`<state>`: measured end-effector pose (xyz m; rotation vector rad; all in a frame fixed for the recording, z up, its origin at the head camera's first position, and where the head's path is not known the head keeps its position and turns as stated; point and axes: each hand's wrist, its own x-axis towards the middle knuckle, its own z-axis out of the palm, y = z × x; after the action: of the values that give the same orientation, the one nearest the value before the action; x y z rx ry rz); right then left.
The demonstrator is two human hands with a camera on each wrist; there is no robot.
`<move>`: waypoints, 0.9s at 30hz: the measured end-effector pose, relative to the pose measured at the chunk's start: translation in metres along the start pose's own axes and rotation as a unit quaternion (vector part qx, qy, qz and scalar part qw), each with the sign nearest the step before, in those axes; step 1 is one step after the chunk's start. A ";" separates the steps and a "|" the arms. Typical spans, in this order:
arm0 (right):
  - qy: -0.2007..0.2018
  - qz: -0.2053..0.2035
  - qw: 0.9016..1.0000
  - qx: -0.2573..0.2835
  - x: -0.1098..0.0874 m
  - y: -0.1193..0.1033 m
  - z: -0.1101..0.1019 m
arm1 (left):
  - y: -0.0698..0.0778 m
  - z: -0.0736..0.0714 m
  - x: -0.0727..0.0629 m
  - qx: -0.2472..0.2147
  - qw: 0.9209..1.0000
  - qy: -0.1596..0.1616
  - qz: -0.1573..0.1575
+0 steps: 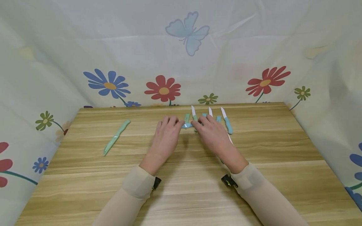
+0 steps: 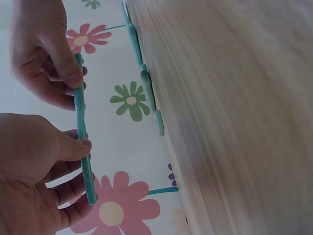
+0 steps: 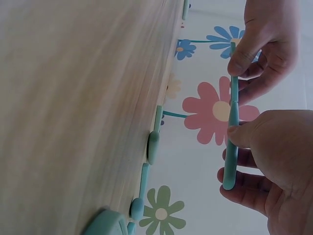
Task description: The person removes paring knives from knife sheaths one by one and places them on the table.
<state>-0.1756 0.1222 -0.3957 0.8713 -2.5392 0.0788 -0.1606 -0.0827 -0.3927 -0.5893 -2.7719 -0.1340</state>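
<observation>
My left hand (image 1: 167, 133) and right hand (image 1: 212, 133) pinch a slim blue plastic-sheathed knife (image 3: 234, 111).
Wrist views show its full length; the head view, only its middle.

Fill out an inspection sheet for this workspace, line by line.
Surface: wood-grain table, bare in front of the hands.
Job's things: blue knife held raised off the table, blade not visible; green knife sheathed, lying at left; three knives with bare white blades near the back edge; loose green sheath and blue sheaths; another blade partly hidden by the right arm.
Clutter: nothing seen.
Hands: left hand pinches the blue knife's sheath end; right hand holds its handle.
Cables: nothing seen.
Surroundings: flower-and-butterfly curtain.
</observation>
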 end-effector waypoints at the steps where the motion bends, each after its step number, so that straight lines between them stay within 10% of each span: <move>1: 0.000 0.000 1.000 0.001 0.000 0.000 0.000 | 0.000 0.000 0.000 0.000 1.000 0.001 0.000; 27: -0.007 0.012 1.000 0.020 -0.001 0.002 -0.001 | 0.001 -0.002 -0.001 -0.015 1.000 -0.009 -0.010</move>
<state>-0.1751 0.1246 -0.3949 0.8594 -2.5697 0.1326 -0.1584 -0.0825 -0.3908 -0.5740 -2.7975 -0.1760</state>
